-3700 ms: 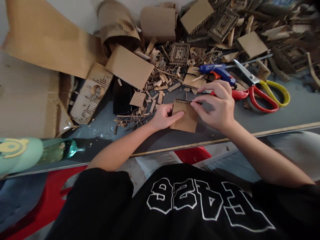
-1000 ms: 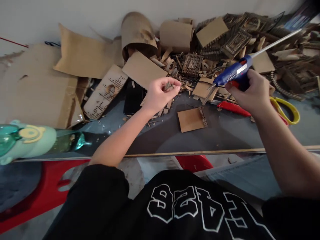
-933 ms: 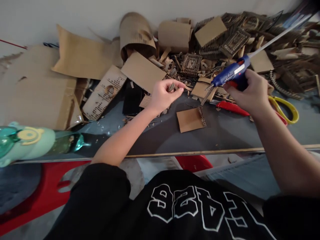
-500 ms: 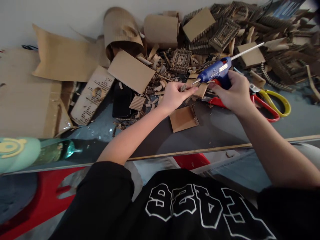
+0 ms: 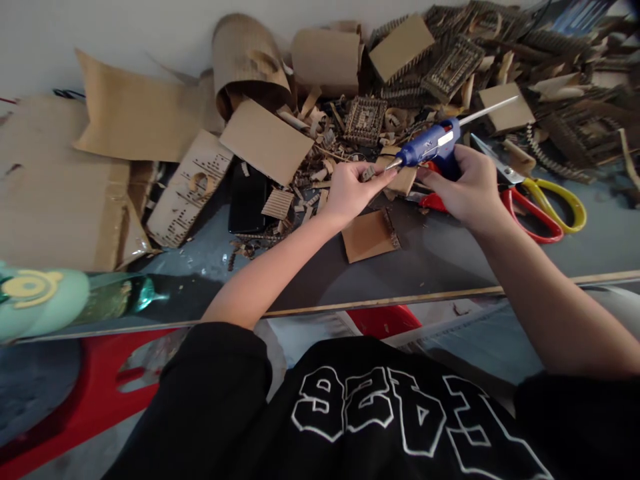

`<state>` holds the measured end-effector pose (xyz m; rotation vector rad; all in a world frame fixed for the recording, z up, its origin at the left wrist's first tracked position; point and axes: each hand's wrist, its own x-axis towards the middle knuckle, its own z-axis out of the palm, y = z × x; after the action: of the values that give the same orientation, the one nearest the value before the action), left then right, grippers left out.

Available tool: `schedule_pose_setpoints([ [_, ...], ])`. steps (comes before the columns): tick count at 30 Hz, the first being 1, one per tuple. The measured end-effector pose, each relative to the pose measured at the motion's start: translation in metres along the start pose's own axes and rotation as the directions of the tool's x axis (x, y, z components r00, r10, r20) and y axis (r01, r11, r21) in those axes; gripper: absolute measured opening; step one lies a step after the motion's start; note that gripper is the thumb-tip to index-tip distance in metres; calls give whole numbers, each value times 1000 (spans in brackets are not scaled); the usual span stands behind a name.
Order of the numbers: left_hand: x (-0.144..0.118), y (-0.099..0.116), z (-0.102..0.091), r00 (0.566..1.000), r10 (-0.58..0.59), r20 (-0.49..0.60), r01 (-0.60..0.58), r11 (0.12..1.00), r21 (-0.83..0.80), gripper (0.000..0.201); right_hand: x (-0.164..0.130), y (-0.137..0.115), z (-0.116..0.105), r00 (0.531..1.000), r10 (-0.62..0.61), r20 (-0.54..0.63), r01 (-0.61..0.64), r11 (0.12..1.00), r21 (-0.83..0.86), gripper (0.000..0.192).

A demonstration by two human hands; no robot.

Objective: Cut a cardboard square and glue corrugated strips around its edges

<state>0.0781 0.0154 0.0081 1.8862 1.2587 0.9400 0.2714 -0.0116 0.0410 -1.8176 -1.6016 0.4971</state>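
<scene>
My right hand (image 5: 470, 183) is closed round the handle of a blue hot glue gun (image 5: 427, 145), whose white glue stick pokes out of its back end. The metal nozzle points left and down, right at the fingertips of my left hand (image 5: 354, 190). Between those pinched fingers sits a small strip of corrugated cardboard (image 5: 369, 174), partly hidden. Below the hands, a square cardboard piece (image 5: 370, 236) with a corrugated strip along its right edge lies on the dark table (image 5: 310, 283).
Scissors with red handles (image 5: 533, 217) and another pair with yellow handles (image 5: 563, 200) lie at the right. Cardboard scraps (image 5: 320, 143) and ridged cardboard blocks (image 5: 455, 67) pile up behind. A black phone (image 5: 249, 200) and a green bottle (image 5: 50, 297) are at the left.
The glue gun has tilted slightly, its glue stick end dropping a little and its nozzle now at my left fingertips. The whole view has shifted slightly; both hands keep their hold.
</scene>
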Motion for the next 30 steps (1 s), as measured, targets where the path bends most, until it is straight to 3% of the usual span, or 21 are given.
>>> schedule_pose_setpoints([
  [3,2,-6,-4,1000,-13,5,13,1000,-11,21,-1,-3,-4,1000,-1,6,1,1000,-8,29],
  [6,3,-13,-12,999,48,2,-48,999,4,20,-3,-4,-7,1000,-18,16,17,1000,10,25],
  [9,1,-18,-24,995,104,-12,-104,995,1,22,0,1,-8,999,-45,3,44,985,167,21],
  [13,4,-30,-44,998,57,-28,-56,998,38,26,16,16,-14,990,32,-135,38,872,487,12],
  [17,18,-40,-62,998,-62,-32,66,989,129,26,31,28,-25,948,81,-308,101,841,531,14],
  [19,27,-38,-69,994,-110,-27,113,974,198,22,34,33,-28,930,25,-367,192,818,543,19],
  [22,35,-30,-81,992,-117,56,87,919,384,21,32,36,-29,929,-68,-364,284,762,582,44],
  [26,27,-20,-104,986,-109,127,29,860,509,45,30,37,-24,933,-90,-348,291,757,585,64],
  [30,9,-13,-119,991,-85,102,20,857,516,17,31,38,-18,944,-55,-326,244,780,576,66],
])
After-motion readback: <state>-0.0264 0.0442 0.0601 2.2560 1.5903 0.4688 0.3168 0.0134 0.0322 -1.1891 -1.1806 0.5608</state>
